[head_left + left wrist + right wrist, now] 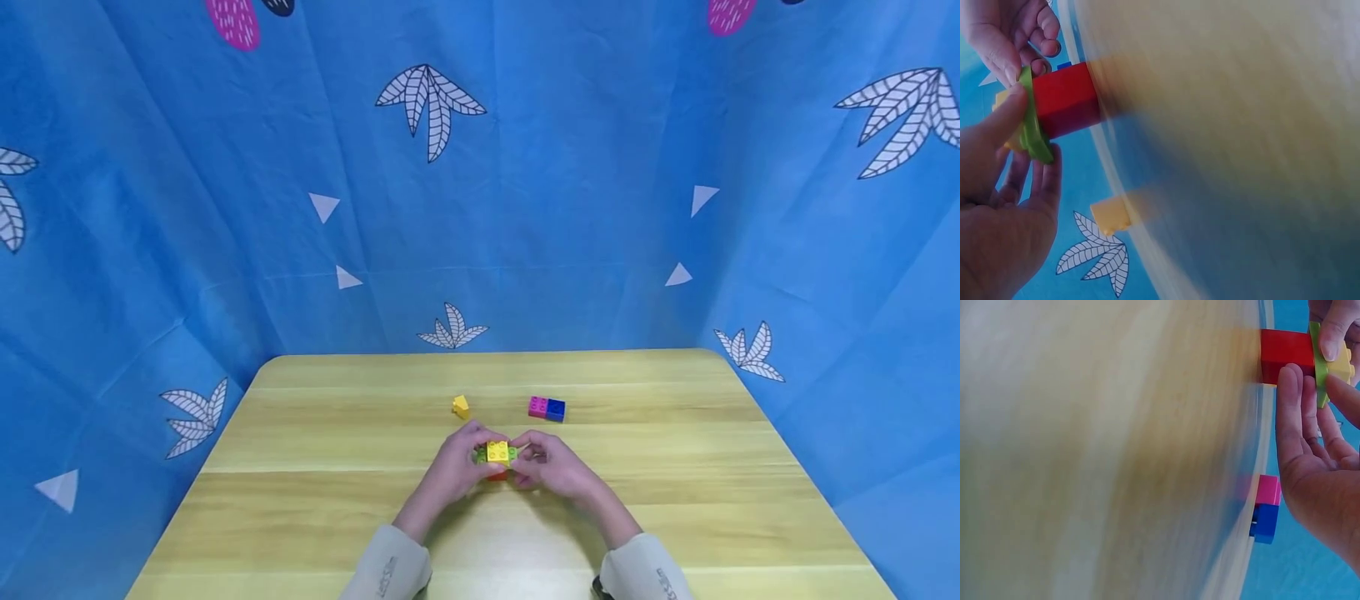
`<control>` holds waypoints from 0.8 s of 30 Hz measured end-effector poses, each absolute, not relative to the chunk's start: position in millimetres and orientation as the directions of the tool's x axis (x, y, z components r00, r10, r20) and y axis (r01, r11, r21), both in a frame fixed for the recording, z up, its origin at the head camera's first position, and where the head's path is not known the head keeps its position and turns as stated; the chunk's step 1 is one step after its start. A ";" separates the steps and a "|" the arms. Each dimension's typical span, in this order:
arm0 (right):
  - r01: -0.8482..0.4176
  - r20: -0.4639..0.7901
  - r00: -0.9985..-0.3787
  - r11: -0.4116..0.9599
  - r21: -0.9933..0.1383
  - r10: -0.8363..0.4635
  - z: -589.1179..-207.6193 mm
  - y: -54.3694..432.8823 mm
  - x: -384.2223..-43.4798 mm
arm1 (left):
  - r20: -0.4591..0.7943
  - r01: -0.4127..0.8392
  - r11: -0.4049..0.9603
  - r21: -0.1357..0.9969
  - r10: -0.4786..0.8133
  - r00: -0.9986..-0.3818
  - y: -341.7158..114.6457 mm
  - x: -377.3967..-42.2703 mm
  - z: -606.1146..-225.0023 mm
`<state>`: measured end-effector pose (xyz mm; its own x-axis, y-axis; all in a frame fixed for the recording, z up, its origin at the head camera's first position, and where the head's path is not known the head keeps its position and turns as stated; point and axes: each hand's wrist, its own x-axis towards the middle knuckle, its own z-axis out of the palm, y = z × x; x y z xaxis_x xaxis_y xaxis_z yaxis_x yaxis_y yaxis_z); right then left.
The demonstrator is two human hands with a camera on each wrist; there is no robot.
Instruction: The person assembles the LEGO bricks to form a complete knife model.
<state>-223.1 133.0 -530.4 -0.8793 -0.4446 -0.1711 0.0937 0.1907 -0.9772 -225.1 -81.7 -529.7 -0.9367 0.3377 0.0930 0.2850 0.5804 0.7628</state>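
Observation:
A small stack of toy building blocks stands on the table between the two hands. At its bottom is a red block (pixel 1067 100), above it a thin green piece (pixel 1034 128) with projecting ends, and on top a yellow studded block (pixel 498 451). The left hand (pixel 456 460) pinches one end of the green piece between thumb and fingers. From the other side, the right hand (pixel 558 468) pinches the opposite end, its thumb close by the yellow block. In the right wrist view, some right fingers extend beside the red block. Fingers partly hide the green piece.
Beyond the left hand lies a small yellow block (pixel 461 407) of irregular shape. A pink block (pixel 537 406) and a blue block (pixel 556 410) sit side by side beyond the right hand. A blue patterned curtain (pixel 510 208) surrounds the wooden table (pixel 300 500).

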 end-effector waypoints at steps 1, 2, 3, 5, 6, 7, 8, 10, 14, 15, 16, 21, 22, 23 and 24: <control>0.091 -0.167 -0.882 0.190 -0.978 -0.440 -529.9 133.6 -223.3 | 0.094 0.287 0.580 0.762 0.340 -0.936 -81.0 -225.9 -529.0; 0.088 -0.164 -0.884 0.189 -0.978 -0.439 -529.5 134.1 -223.4 | 0.096 0.290 0.582 0.760 0.341 -0.935 -80.5 -226.6 -528.3; 0.086 -0.163 -0.884 0.191 -0.978 -0.438 -529.0 134.3 -223.6 | 0.098 0.292 0.584 0.758 0.340 -0.935 -80.1 -227.1 -527.8; 0.083 -0.161 -0.882 0.190 -0.978 -0.443 -528.0 134.5 -224.1 | 0.102 0.295 0.588 0.753 0.339 -0.935 -79.7 -227.6 -526.9; 0.082 -0.161 -0.881 0.191 -0.978 -0.446 -527.7 134.5 -224.2 | 0.098 0.292 0.591 0.752 0.338 -0.936 -79.7 -227.7 -526.4; 0.082 -0.161 -0.880 0.192 -0.978 -0.447 -527.5 134.4 -224.3 | 0.094 0.289 0.596 0.749 0.336 -0.937 -79.7 -227.8 -526.1; 0.082 -0.162 -0.879 0.193 -0.978 -0.448 -527.4 134.3 -224.3 | 0.092 0.288 0.600 0.746 0.336 -0.937 -79.8 -227.7 -525.8; 0.083 -0.164 -0.879 0.195 -0.977 -0.447 -527.3 134.0 -224.0 | 0.090 0.289 0.601 0.745 0.339 -0.937 -80.1 -227.5 -525.4; 0.080 -0.160 -0.881 0.193 -0.978 -0.444 -527.8 133.7 -222.6 | 0.076 0.278 0.598 0.752 0.341 -0.937 -80.7 -226.5 -524.8; 0.079 -0.159 -0.882 0.192 -0.978 -0.444 -528.1 133.6 -222.1 | 0.071 0.274 0.595 0.756 0.341 -0.937 -80.9 -226.4 -525.0; 0.080 -0.159 -0.882 0.191 -0.978 -0.443 -528.2 133.4 -221.8 | 0.068 0.270 0.591 0.760 0.341 -0.938 -81.1 -226.4 -525.3; 0.084 -0.158 -0.884 0.183 -0.979 -0.439 -528.2 133.5 -220.4 | 0.063 0.256 0.567 0.783 0.338 -0.939 -81.5 -227.4 -527.5; 0.085 -0.159 -0.884 0.184 -0.979 -0.440 -528.1 133.8 -220.3 | 0.065 0.257 0.563 0.785 0.337 -0.939 -81.5 -227.4 -527.9; 0.085 -0.160 -0.884 0.185 -0.979 -0.440 -527.8 134.3 -220.3 | 0.065 0.254 0.560 0.788 0.336 -0.940 -81.4 -227.4 -528.2; 0.084 -0.160 -0.883 0.187 -0.979 -0.441 -527.8 134.7 -220.4 | 0.066 0.255 0.559 0.789 0.336 -0.940 -81.2 -227.3 -528.4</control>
<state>-220.4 134.7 -527.8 -0.8833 -0.4405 -0.1603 0.0844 0.1869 -0.9787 -227.3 -81.2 -528.4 -0.9396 0.3358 0.0656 0.2550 0.5594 0.7887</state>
